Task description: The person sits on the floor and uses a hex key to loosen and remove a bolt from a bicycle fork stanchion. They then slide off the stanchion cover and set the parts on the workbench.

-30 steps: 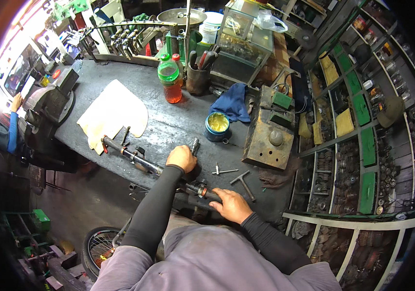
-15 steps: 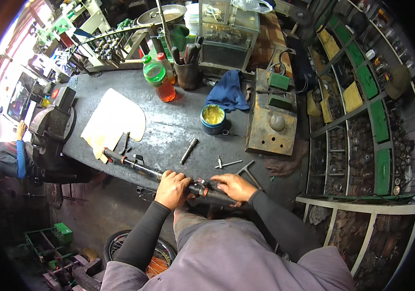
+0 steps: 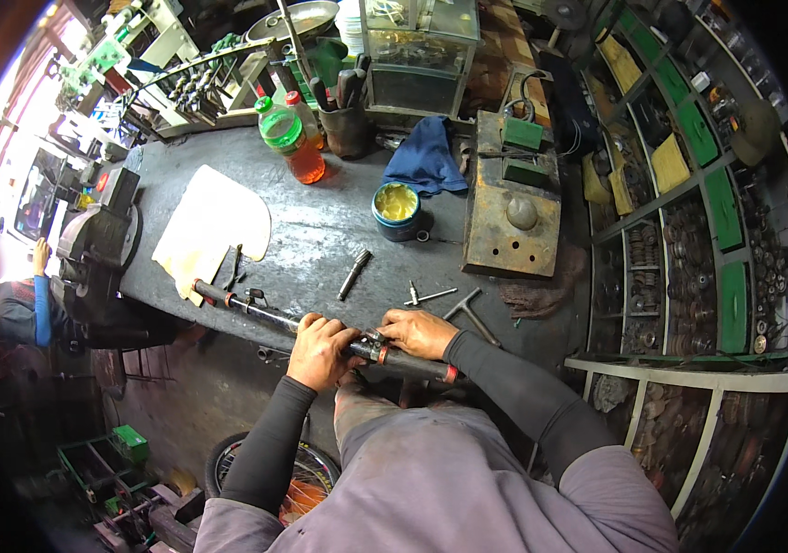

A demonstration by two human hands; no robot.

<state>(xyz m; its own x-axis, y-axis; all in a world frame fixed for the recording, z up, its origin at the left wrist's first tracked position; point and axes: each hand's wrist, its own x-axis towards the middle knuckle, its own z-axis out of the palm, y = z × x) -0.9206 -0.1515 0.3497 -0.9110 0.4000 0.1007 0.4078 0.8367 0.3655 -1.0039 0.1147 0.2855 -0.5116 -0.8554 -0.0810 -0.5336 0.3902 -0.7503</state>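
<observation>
A long black tube with red-orange bands (image 3: 265,315) lies slantwise along the bench's front edge, its right end reaching over my lap. My left hand (image 3: 318,352) is closed around its middle. Just right of that, my right hand (image 3: 420,334) is closed, its fingertips pinching at a small dark fitting (image 3: 371,339) on the tube; the fingers partly hide the fitting. Beyond my hands lie a short metal socket-like cylinder (image 3: 354,275), a small T-handled tool (image 3: 431,296) and a larger T-handle wrench (image 3: 475,318).
On the bench (image 3: 311,226) stand a tub of yellow grease (image 3: 397,210), a bottle of red liquid (image 3: 292,143) and a rusty metal box (image 3: 515,217). A blue cloth (image 3: 428,158), pale sheet (image 3: 214,221) and pliers (image 3: 234,267) lie there. A person (image 3: 11,286) is at far left.
My right hand has shifted left along the tube, from its right part onto the fitting, uncovering the red-banded right end. My left hand keeps its hold. The view has shifted slightly.
</observation>
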